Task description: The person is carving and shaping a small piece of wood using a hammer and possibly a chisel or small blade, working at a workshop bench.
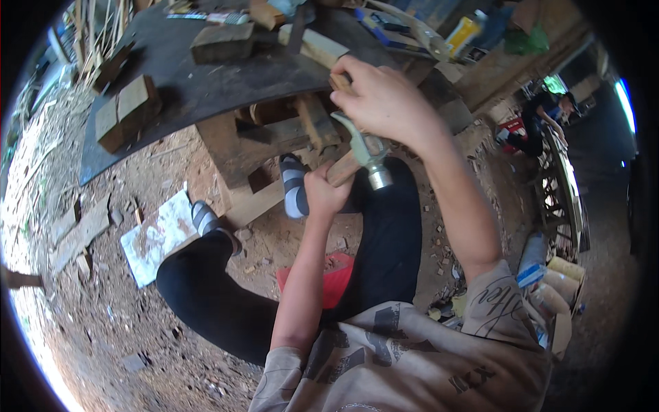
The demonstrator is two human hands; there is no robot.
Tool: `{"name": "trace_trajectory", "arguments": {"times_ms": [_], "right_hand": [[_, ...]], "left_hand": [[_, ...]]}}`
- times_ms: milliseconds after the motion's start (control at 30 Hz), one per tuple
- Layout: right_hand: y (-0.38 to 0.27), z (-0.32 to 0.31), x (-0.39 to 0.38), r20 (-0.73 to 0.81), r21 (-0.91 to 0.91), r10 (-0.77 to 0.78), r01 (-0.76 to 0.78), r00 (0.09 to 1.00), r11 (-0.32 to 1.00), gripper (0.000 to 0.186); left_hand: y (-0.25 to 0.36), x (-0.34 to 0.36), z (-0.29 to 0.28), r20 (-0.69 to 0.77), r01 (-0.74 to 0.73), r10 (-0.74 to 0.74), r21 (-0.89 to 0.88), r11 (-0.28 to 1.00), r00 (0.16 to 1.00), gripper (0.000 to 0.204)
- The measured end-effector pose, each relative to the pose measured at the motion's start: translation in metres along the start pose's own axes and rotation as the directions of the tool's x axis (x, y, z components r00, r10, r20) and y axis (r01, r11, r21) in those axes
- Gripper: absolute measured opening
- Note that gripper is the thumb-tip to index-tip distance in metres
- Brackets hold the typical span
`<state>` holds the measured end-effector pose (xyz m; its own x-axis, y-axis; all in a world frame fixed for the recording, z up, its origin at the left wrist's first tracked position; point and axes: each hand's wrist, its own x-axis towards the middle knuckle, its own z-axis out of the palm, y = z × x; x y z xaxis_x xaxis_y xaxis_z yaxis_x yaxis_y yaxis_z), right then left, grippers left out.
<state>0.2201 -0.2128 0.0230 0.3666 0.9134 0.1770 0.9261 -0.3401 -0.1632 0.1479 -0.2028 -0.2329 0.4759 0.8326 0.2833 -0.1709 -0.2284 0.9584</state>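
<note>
My left hand [325, 195] is wrapped round the wooden handle of a claw hammer [376, 172]. Its metal head is raised above my right thigh, with the striking face toward me. My right hand [386, 104], just beyond the hammer, pinches a short brown wooden piece [341, 83] at the bench's near edge; the fingers cover part of it, so its full shape is hidden. Past those fingers a pale wood block [314, 48] lies on the dark benchtop [206, 93]. A dark flat strip [296, 38] leans across that block.
Wood blocks [128, 110] lie at the bench's left, another block [222, 43] farther back. A blue tray [391, 33] and yellow bottle [463, 34] are at the far right. Under me is a red stool [336, 278]. Scraps litter the ground. Another person [546, 120] sits at right.
</note>
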Motion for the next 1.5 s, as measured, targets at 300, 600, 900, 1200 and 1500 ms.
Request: {"name": "trace_trajectory", "arguments": {"times_ms": [300,600,900,1200,1500], "right_hand": [[0.001,-0.008,-0.005,-0.060,0.016,0.031,-0.031,0.998,0.999,0.031],[0.010,0.001,-0.005,-0.039,0.035,-0.033,0.034,0.999,0.999,0.030],[0.015,0.006,-0.009,-0.095,0.040,-0.079,0.083,0.992,0.996,0.031],[0.021,0.013,-0.011,-0.147,0.072,-0.104,0.116,0.984,0.991,0.030],[0.009,0.018,-0.011,-0.211,-0.021,-0.086,0.084,0.974,0.996,0.037]], "left_hand": [[0.003,0.002,0.011,-0.014,-0.060,0.059,-0.120,0.991,0.998,0.024],[-0.016,0.005,0.023,-0.056,-0.117,0.110,-0.130,0.985,0.992,0.020],[-0.016,0.006,0.018,-0.036,-0.145,0.143,-0.084,0.986,0.989,0.015],[-0.012,0.004,0.020,-0.049,-0.145,0.144,-0.017,0.989,0.988,0.018],[-0.033,-0.004,0.015,-0.083,-0.030,0.011,-0.239,0.971,0.996,0.034]]}}
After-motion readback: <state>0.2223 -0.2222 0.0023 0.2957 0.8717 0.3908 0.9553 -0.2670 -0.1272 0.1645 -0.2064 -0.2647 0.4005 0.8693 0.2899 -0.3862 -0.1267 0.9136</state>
